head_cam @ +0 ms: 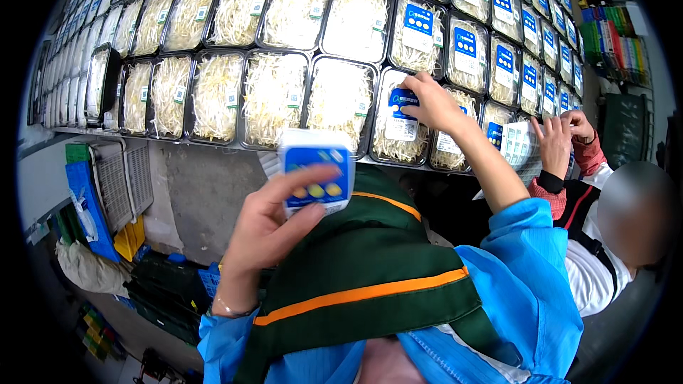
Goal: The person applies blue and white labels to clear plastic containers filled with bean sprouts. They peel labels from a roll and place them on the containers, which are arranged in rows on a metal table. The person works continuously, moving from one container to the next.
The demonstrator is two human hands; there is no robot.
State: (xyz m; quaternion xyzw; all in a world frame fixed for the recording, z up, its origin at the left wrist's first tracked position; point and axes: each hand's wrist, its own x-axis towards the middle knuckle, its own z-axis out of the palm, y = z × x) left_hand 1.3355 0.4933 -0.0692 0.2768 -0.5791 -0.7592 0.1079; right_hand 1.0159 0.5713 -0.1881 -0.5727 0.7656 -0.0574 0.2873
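My left hand (277, 218) holds a stack of blue and white labels (318, 173) between thumb and fingers, in front of the table edge. My right hand (424, 101) presses its fingers on a blue and white label (403, 117) that lies on a wrapped black tray of bean sprouts (397, 152) in the front row. Left of it, a tray of bean sprouts (339, 98) bears only a small green and white sticker. Large blue labels lie on the trays to the right, such as one tray of bean sprouts (467, 56) in the second row.
Rows of sprout trays cover the table (213, 145). One black tray (101, 85) stands tilted at the left. A co-worker's hands (555, 141) are close on my right, by a sheet of small labels (520, 144). Plastic crates (114, 186) stand below left.
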